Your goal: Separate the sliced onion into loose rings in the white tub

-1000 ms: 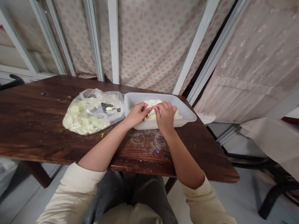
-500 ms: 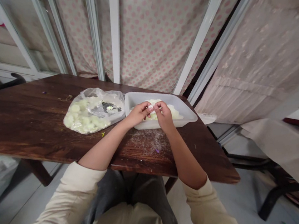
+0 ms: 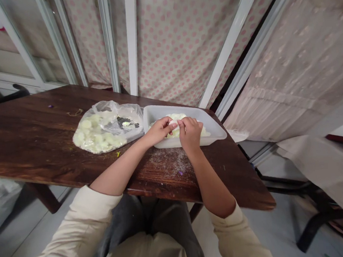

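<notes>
Over a white plastic tub [image 3: 218, 130], both hands meet at a small whitish piece [image 3: 174, 122] whose kind I cannot make out. My left hand [image 3: 160, 130] pinches it between thumb and fingers from the left. On the other side, my right hand [image 3: 190, 131] has its thumb and curled fingers closed at the piece's edge. Pale yellow-green pieces [image 3: 204, 132] lie in the tub under the hands, partly hidden by them. Left of the tub rests a clear plastic bag [image 3: 107, 111], with many similar pale round pieces [image 3: 93, 133] showing in it.
The dark wooden table [image 3: 36, 139] has fine pale crumbs [image 3: 169, 161] near its front edge. A tangle of string [image 3: 75, 112] lies behind the bag. Glazed panels with a dotted curtain [image 3: 174, 41] stand behind. A cloth-covered thing [image 3: 325, 173] is at the right.
My right hand has turned, and its fingers now curl further to the right over the tub. My left hand has barely moved. The bag and tub stay in place.
</notes>
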Demonstrator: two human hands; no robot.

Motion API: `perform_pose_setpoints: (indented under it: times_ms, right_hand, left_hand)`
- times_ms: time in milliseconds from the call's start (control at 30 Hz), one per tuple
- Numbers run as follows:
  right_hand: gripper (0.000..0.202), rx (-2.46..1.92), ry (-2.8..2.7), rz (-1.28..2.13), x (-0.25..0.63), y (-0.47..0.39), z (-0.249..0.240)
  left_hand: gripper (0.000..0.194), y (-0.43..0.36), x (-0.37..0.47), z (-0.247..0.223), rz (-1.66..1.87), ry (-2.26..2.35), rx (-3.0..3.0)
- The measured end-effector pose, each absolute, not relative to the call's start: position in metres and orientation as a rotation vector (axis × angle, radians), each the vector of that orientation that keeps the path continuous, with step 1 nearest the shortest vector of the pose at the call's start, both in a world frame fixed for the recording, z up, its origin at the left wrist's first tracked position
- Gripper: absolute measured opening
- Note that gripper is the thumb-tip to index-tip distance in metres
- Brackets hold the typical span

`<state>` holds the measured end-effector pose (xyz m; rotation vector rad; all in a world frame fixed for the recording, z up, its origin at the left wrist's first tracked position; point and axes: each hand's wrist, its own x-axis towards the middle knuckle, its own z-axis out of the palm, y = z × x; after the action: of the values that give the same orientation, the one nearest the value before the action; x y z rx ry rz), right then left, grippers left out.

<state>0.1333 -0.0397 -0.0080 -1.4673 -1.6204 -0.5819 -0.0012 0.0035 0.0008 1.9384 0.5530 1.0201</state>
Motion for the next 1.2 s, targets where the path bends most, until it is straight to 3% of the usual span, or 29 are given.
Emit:
perform_pose_setpoints:
  times_ms: [300,467,733,1200]
  right_hand:
    - [0.022,-1.419,-1.354,-0.268,0.155,-0.031,-0.007]
    - [0.021,-1.343,-1.458,-0.229,0.147,-0.033,-0.006]
    - [0.025,-1.074,-1.64,0.209,0.14,-0.034,-0.003]
    - [0.034,-1.525,-1.636,-0.666,0.137,-0.037,-0.009]
  left_hand:
    - [0.026,0.004,-0.002,0.001,1.038,0.562,1.883]
    - [0.026,0.007,-0.002,0.0,1.053,0.569,1.894]
    - [0.026,0.004,-0.002,0.002,1.037,0.547,1.898]
    - [0.025,0.004,-0.001,0.002,0.985,0.613,1.966]
